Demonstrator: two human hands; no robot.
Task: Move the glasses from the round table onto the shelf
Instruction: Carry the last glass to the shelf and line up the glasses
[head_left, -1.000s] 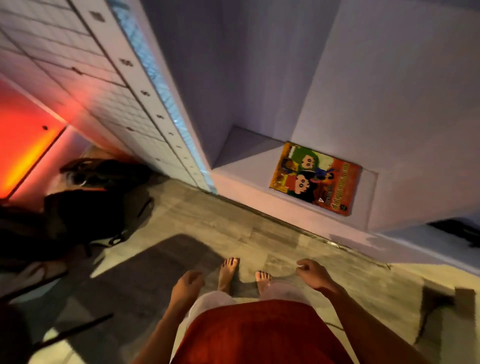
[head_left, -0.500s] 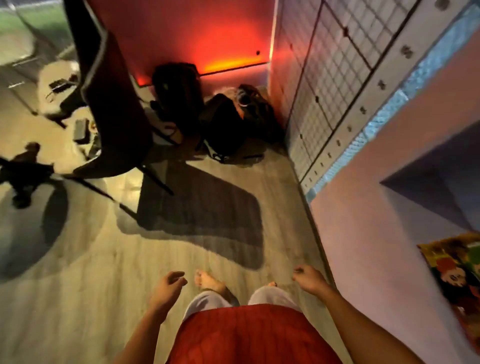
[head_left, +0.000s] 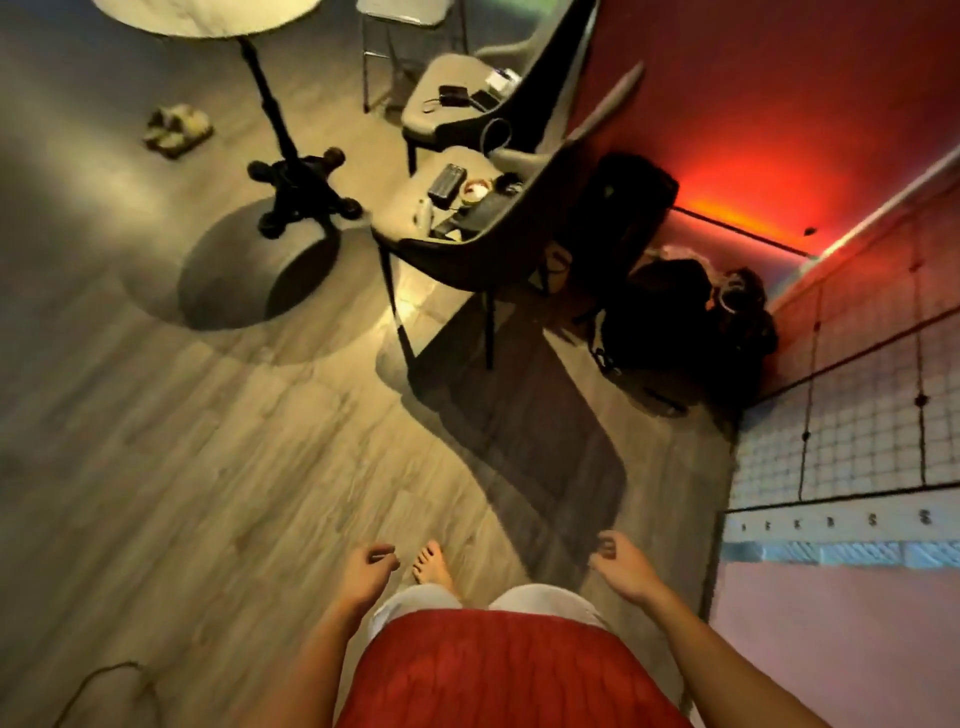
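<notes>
The round table (head_left: 208, 15) shows only its pale rim at the top left, standing on a black pedestal leg (head_left: 291, 176). Its top is out of frame, so no glasses are visible. The shelf is out of view. My left hand (head_left: 366, 571) hangs low at my side, fingers loosely curled and holding nothing. My right hand (head_left: 621, 564) hangs the same way on the other side, also with nothing in it. Both are far from the table, above the wooden floor.
Two grey chairs (head_left: 467, 228) with small items on their seats stand right of the table. Dark bags (head_left: 675, 322) lie against the red wall. A pair of slippers (head_left: 179, 130) lies on the floor at left. A white tiled panel (head_left: 852, 426) runs along the right.
The view has swung left, away from the shelf niche with the comic book, across the bags and chairs to the round table. Both hands stayed low and empty.
</notes>
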